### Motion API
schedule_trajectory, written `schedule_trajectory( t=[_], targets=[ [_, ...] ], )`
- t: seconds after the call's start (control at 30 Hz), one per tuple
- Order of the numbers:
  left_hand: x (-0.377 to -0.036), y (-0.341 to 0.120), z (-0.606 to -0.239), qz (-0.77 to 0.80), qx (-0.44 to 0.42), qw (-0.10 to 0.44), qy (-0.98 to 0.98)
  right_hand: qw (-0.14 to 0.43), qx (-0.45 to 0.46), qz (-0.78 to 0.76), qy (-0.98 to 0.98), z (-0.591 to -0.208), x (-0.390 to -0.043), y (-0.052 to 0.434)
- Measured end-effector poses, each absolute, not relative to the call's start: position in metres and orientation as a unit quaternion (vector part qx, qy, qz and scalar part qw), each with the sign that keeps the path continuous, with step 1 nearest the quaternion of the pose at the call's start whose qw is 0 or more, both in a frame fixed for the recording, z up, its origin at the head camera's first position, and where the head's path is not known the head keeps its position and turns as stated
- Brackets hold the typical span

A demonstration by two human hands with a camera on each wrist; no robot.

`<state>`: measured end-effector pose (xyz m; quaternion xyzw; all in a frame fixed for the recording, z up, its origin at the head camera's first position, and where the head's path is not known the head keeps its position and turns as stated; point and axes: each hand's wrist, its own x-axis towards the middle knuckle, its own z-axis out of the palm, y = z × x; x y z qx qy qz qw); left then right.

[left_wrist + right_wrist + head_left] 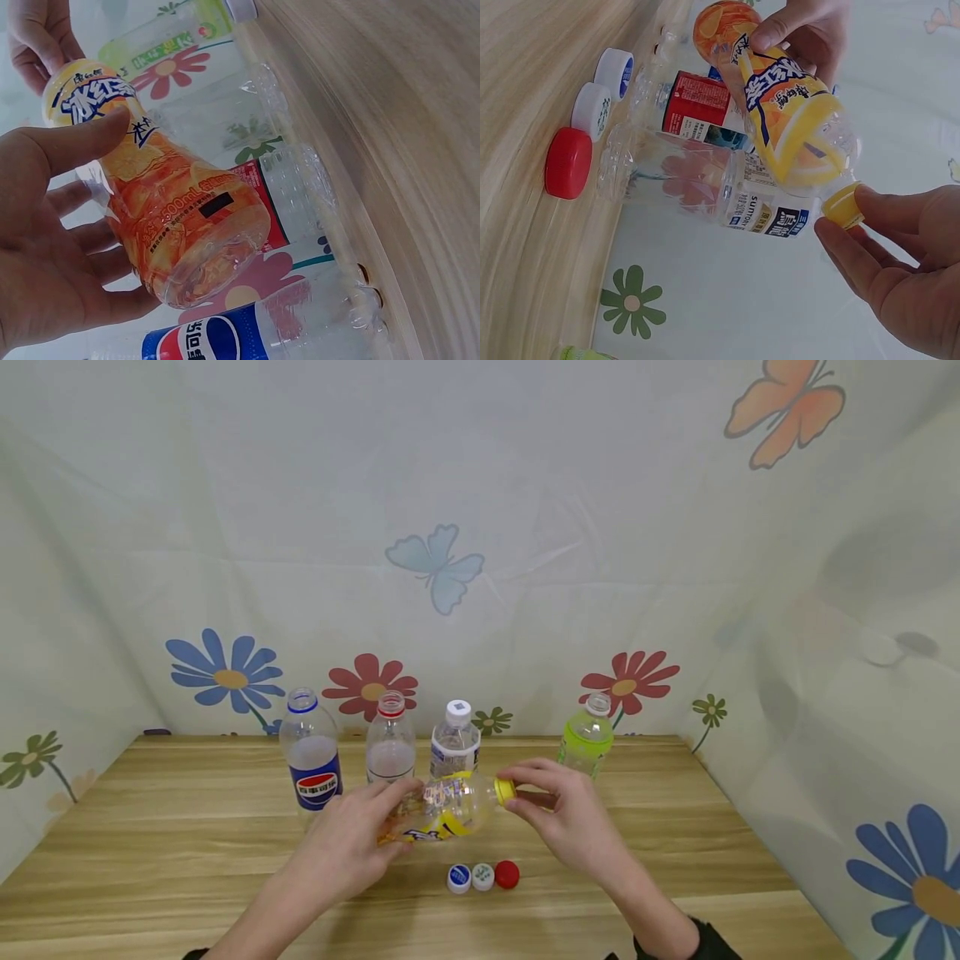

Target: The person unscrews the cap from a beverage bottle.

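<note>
My left hand (352,835) grips an empty clear bottle with an orange and yellow label (442,807), held on its side above the wooden table (187,843). The right hand (551,810) pinches the bottle's yellow cap (505,791) between thumb and fingers. In the left wrist view the bottle (165,202) lies across my left palm, thumb (82,139) on the label. The right wrist view shows the yellow cap (841,206) on the neck, held by the fingertips (870,202).
Behind the hands stand a Pepsi bottle (311,760), a red-ringed clear bottle (390,739), a white-capped bottle (456,739) and a green bottle (587,737). A blue-and-white cap (458,878), a white cap (483,877) and a red cap (507,874) lie near the front.
</note>
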<state>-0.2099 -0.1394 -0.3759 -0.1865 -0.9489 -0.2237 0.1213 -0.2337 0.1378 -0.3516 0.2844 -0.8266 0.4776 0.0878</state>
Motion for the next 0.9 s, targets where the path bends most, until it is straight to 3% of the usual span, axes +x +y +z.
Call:
schedule_trajectory(
  t=[0.73,0.9],
  targets=[
    [-0.2111,-0.1402,-0.3778,-0.233,-0.175,0.098,-0.952,0.083,0.292,0.511,-0.804,-0.3535,-0.2346,0.1375],
    [-0.211,-0.1399,-0.3772,-0.233,-0.172,0.097,-0.952,0.069,0.26,0.519,-0.811,-0.3534,-0.2337,0.137]
  ],
)
